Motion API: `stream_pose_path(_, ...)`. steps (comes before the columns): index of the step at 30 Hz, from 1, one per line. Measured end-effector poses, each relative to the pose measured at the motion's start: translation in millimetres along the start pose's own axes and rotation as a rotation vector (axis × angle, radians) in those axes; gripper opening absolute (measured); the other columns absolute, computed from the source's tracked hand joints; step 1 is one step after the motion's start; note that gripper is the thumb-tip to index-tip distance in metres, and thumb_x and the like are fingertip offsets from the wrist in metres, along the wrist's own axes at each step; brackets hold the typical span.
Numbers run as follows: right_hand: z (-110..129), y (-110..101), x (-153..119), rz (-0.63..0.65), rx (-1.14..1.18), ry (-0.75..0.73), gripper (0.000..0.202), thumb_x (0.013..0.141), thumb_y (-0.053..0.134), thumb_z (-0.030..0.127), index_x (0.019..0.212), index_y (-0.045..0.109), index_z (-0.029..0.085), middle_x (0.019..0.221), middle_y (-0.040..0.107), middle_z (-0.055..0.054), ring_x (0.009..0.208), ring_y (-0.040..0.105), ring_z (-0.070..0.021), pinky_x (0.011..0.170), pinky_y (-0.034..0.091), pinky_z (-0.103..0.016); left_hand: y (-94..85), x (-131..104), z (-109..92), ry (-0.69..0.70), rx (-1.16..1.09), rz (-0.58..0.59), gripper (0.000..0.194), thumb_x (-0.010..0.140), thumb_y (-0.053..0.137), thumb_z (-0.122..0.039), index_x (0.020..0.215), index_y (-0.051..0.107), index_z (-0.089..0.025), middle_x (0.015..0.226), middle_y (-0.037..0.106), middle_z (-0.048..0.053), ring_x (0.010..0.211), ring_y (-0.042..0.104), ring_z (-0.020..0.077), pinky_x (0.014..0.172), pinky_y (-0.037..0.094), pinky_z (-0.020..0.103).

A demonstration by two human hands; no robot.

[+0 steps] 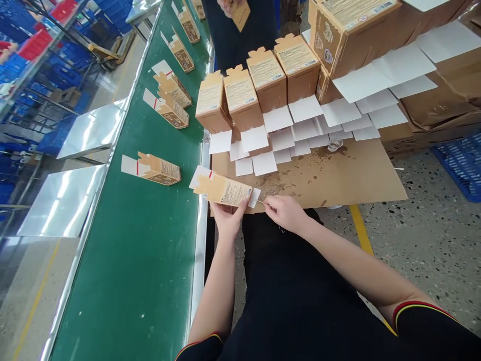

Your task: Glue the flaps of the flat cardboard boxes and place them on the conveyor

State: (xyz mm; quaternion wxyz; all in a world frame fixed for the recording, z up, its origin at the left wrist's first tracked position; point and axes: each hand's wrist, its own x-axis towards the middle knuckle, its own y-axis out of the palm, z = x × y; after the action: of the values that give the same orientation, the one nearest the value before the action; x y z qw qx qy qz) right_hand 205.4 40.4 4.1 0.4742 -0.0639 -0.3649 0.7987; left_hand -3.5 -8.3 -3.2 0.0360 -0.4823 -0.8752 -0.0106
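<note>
My left hand [228, 218] is closed around a small brown printed carton [229, 190], held tilted above the corner of a cardboard sheet. White flaps stick out at both of its ends, and a red strip marks the left one. My right hand [281, 210] pinches a thin light stick [260, 202], whose tip is close to the white flap [254, 197] at the carton's right end. Whether the tip touches the flap, I cannot tell. Another carton [160, 169] with raised flaps lies on the green conveyor belt [150, 260] to the left.
Several cartons [240, 95] with white flaps hanging out are stacked on the stained cardboard sheet [349, 173]. A small clear dish [335, 145] sits beside them. More cartons [171, 108] line the belt. Another person's hand [227, 6] holds a brown piece at the top.
</note>
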Motion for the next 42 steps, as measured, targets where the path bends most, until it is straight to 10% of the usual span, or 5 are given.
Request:
stream_pose_path(15,2,-44,-47,-0.270,0.152,0.161,0.029,0.103,0.064,0.028,0.074,0.061,0.024,0.061,0.053,0.003,0.054,0.044,-0.0123,0.056,0.039,-0.027,6.3,-19,-9,-0.017,0.330,-0.039,0.099,0.070,0.105,-0.034,0.148,0.044,-0.028,0.148,0.064,0.017,0.153,0.062,0.0384,0.128,0.052,0.053)
stream_pose_path(25,9,-45,-49,-0.263,0.165,0.121,0.035,0.105,0.062,0.033,0.071,0.063,0.023,0.058,0.052,0.002,0.052,0.045,-0.0123,0.054,0.042,-0.026,8.2,-14,-18,0.027,0.534,-0.027,0.080,0.068,0.103,-0.036,0.131,0.054,-0.028,0.126,0.075,0.014,0.124,0.077,0.0419,0.106,0.063,0.054)
stream_pose_path(28,7,-53,-51,-0.313,0.156,0.096,0.033,0.105,0.064,0.032,0.074,0.068,0.023,0.058,0.054,0.002,0.051,0.047,-0.0121,0.052,0.042,-0.026,-27.0,-2,-25,0.067,0.549,-0.172,0.081,0.065,0.103,-0.036,0.127,0.053,-0.029,0.124,0.074,0.011,0.123,0.077,0.0384,0.111,0.061,0.054)
stream_pose_path(34,1,-63,-55,-0.374,0.175,0.170,0.034,0.105,0.069,0.040,0.076,0.071,0.024,0.059,0.056,0.001,0.051,0.049,-0.0131,0.051,0.044,-0.027,-154.3,35,-41,0.119,0.532,-0.648,0.092,0.056,0.103,-0.034,0.121,0.039,-0.030,0.133,0.070,0.010,0.127,0.075,0.0357,0.116,0.060,0.063)
stream_pose_path(42,5,-63,-47,-0.321,0.251,0.189,0.038,0.106,0.067,0.043,0.073,0.068,0.023,0.059,0.051,0.002,0.052,0.046,-0.0125,0.052,0.042,-0.027,-212.6,41,-35,-0.101,0.548,-0.534,0.108,0.051,0.101,-0.035,0.134,0.032,-0.032,0.150,0.056,0.016,0.163,0.049,0.0430,0.137,0.036,0.068)
